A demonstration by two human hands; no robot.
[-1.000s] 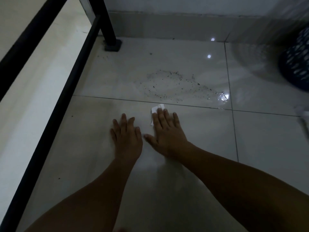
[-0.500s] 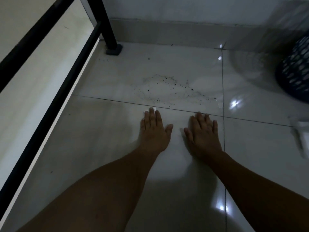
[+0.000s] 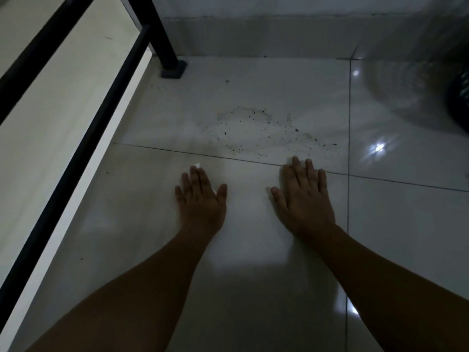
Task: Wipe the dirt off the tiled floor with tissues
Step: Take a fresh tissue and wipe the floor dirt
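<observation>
Left hand (image 3: 200,199) flat, fingers straight, pressing the tissue (image 3: 197,164) to the floor (image 3: 253,250) — just a white corner peeks out, on the near side of the dirt (image 3: 253,133) and off to its left. Right hand (image 3: 305,199) lies spread on bare floor, holding nothing, fingertips close to the dirt's near edge. Specks look untouched, I'd say — next, push the tissue forward and right through them.

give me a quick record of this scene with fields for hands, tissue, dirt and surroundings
floor: glossy pale tiles
dirt: dark specks on the tile beyond both hands, not yet wiped
tissue: white, mostly hidden under the left hand, corner showing
left hand: flat on the floor, fingers straight, pressing the tissue
right hand: flat on the floor, no tissue visible under it
other: black metal leg far left, dark blurred object at right edge
</observation>
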